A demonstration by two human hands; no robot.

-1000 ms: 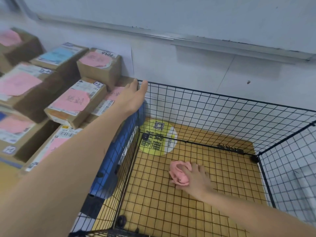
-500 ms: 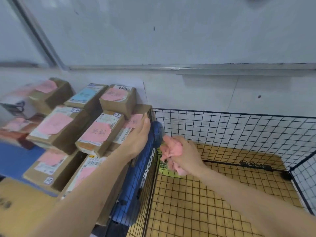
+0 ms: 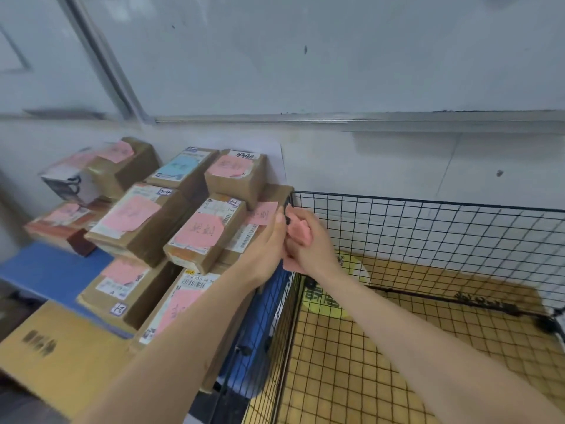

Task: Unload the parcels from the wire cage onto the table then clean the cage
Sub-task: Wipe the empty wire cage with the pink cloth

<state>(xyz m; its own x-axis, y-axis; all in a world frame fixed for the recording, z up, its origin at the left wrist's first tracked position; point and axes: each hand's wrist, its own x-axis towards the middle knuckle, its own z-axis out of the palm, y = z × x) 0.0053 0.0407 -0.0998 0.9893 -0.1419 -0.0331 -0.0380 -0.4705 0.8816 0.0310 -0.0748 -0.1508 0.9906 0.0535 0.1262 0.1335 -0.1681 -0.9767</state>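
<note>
Two hands meet at the wire cage (image 3: 428, 228), at its far-left top corner. The right hand (image 3: 308, 249) bunches a pink cloth (image 3: 301, 232) against the upright corner wire. At its nine o'clock the left hand (image 3: 265, 252), fingers straight, braces the corner from outside. Further toward nine o'clock, parcels (image 3: 195, 234) are stacked on the bench (image 3: 46, 270). The corner joint is hidden behind the cloth and blurred.

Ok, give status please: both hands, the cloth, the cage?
Left hand flat at black wire cage corner. Right hand grips crumpled pink cloth on that corner. Brown cardboard parcels stacked outside.
</note>
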